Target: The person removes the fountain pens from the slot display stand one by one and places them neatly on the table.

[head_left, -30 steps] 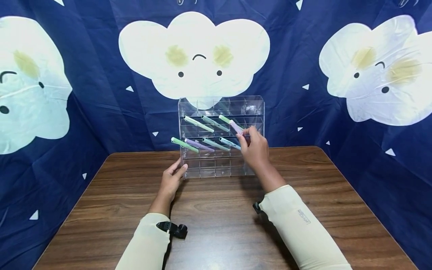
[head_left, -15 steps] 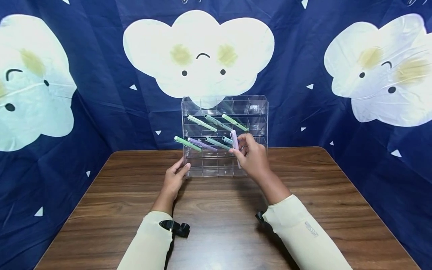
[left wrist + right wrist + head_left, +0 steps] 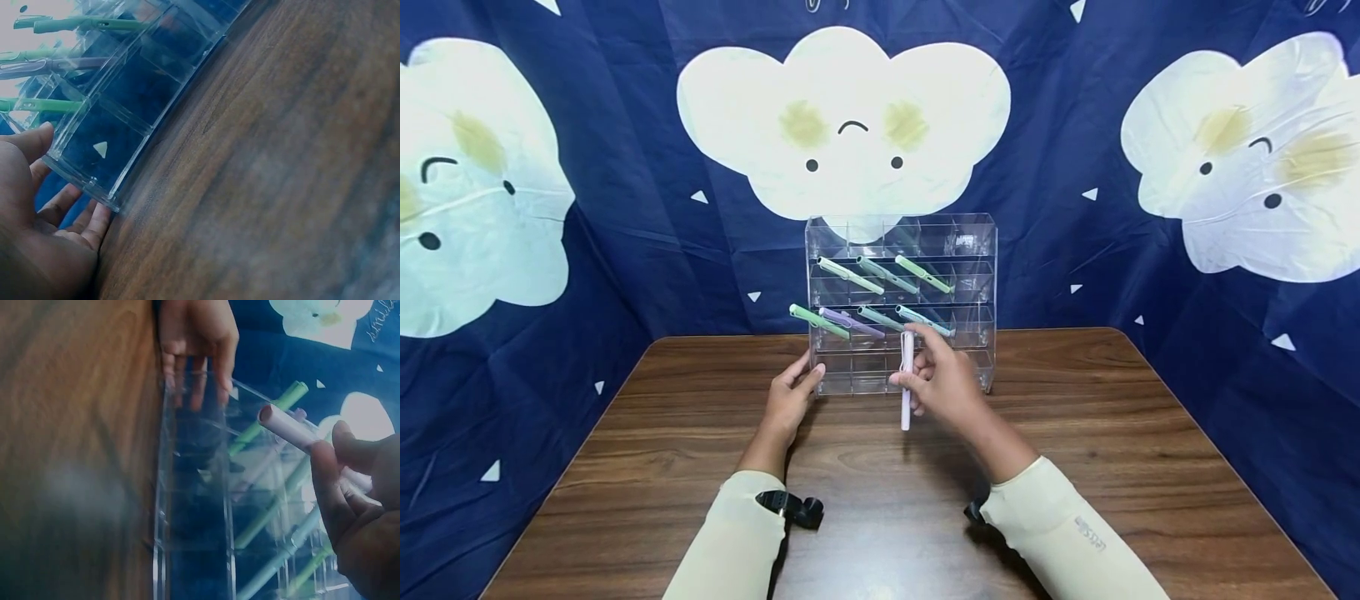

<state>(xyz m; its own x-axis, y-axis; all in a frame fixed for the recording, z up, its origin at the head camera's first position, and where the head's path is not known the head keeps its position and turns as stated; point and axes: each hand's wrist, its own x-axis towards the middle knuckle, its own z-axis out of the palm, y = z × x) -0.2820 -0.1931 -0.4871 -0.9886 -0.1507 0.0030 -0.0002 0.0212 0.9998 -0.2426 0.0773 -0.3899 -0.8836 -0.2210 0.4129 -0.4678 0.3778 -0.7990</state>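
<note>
We find the right grip (image 3: 946,379) pinching a pale lilac pen (image 3: 907,358), which stands near upright in front of the rack (image 3: 868,383), outside its compartments. The left grip (image 3: 786,408) holds the rack's lower left corner between thumb and fingers. We judge the work partway: seven pens (image 3: 851,276) lie slanted in the rack, three above four; the lilac one is outstanding. We note clear, glossy, rigid-looking walls, smooth cylindrical barrels, a wood-grained counter (image 3: 880,500).
</note>
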